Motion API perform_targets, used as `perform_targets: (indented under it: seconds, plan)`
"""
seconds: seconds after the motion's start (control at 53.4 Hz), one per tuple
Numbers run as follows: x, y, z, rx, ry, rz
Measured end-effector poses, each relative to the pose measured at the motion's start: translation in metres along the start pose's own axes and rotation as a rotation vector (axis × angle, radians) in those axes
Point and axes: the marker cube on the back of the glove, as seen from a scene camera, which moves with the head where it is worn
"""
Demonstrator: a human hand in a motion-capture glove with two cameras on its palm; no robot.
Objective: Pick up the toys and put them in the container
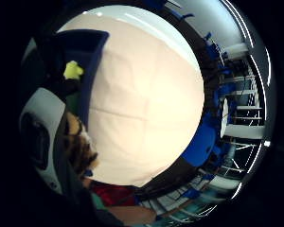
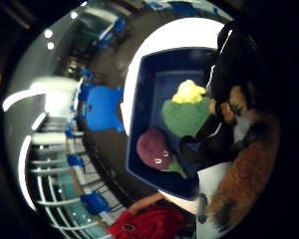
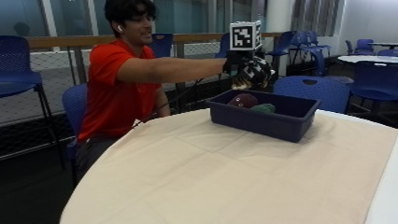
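I see the gloved right hand (image 3: 249, 72) raised over the blue container (image 3: 264, 119), which sits on the cloth-covered desk (image 3: 205, 177) toward its far edge. Its fingers curl around an orange, black and white striped plush toy (image 2: 249, 164), grasping it above the container's open top. Inside the container lie a maroon round toy (image 2: 154, 148) and, touching it, a green toy (image 2: 187, 117) with a yellow tuft (image 2: 189, 92). From the outside view the maroon and green toys show just above the container's rim.
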Motion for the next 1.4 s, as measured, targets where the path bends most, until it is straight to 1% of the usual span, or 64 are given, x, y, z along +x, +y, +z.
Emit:
perform_targets:
  seconds: [0.075,0.131,0.187,0.262,0.318,0.356,0.431,0.505,0.636,0.749,0.842,1.142,1.404]
  plan:
    - [-0.024,0.001,0.001,0.021,-0.013,-0.032]
    - [-0.051,0.005,0.000,0.040,-0.066,-0.091]
    - [-0.063,0.008,-0.001,0.021,-0.072,-0.103]
    - [-0.062,0.012,0.001,-0.058,0.008,-0.073]
    - [-0.056,0.015,0.000,-0.087,-0.005,-0.062]
    - [-0.052,0.020,-0.002,-0.091,-0.041,-0.087]
    - [-0.032,0.028,-0.004,-0.064,-0.017,-0.158]
    - [-0.014,0.038,-0.009,-0.064,-0.105,-0.075]
    - [0.037,0.051,-0.002,-0.086,-0.092,0.031]
    - [0.092,0.074,0.020,-0.094,-0.079,0.135]
    - [0.123,0.090,0.036,-0.064,-0.063,0.172]
    - [0.196,0.139,0.077,-0.101,-0.068,0.268]
    - [0.230,0.166,0.064,-0.065,-0.075,0.293]
